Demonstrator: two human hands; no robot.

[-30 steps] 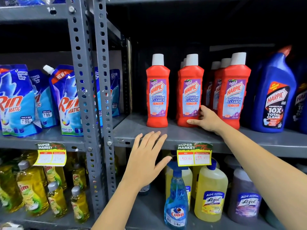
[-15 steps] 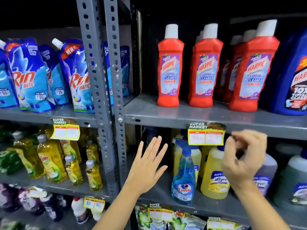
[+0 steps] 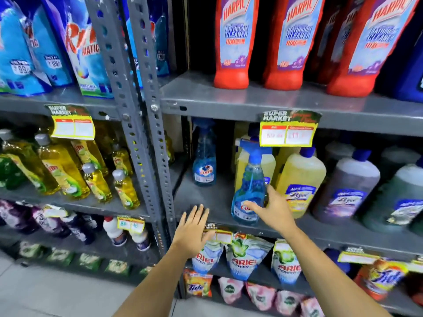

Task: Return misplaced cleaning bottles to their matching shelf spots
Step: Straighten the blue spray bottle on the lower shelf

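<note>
A blue Colin spray bottle (image 3: 248, 184) stands at the front of the middle shelf (image 3: 206, 197), ahead of yellow Lizol bottles (image 3: 299, 179). My right hand (image 3: 270, 209) is open right in front of its lower part, fingers spread around it, and I cannot tell whether they touch it. A second Colin spray bottle (image 3: 204, 165) stands farther back on the left. My left hand (image 3: 194, 227) hovers open and flat at the shelf's front edge, holding nothing. Red Harpic bottles (image 3: 233, 42) line the shelf above.
Grey slotted uprights (image 3: 142, 110) divide the racks. Left bay holds Rin pouches (image 3: 80, 46), yellow dish-liquid bottles (image 3: 61, 170) and dark bottles below. Grey and green Lizol bottles (image 3: 350, 186) stand to the right. Ariel pouches (image 3: 247, 259) and Tide packs fill the lower shelf. Price tags (image 3: 288, 131) hang from shelf edges.
My view dropped from the Harpic shelf to the shelf below. My right hand left the red Harpic bottle, came down and opened at the front Colin spray bottle. The left hand stayed open and lowered.
</note>
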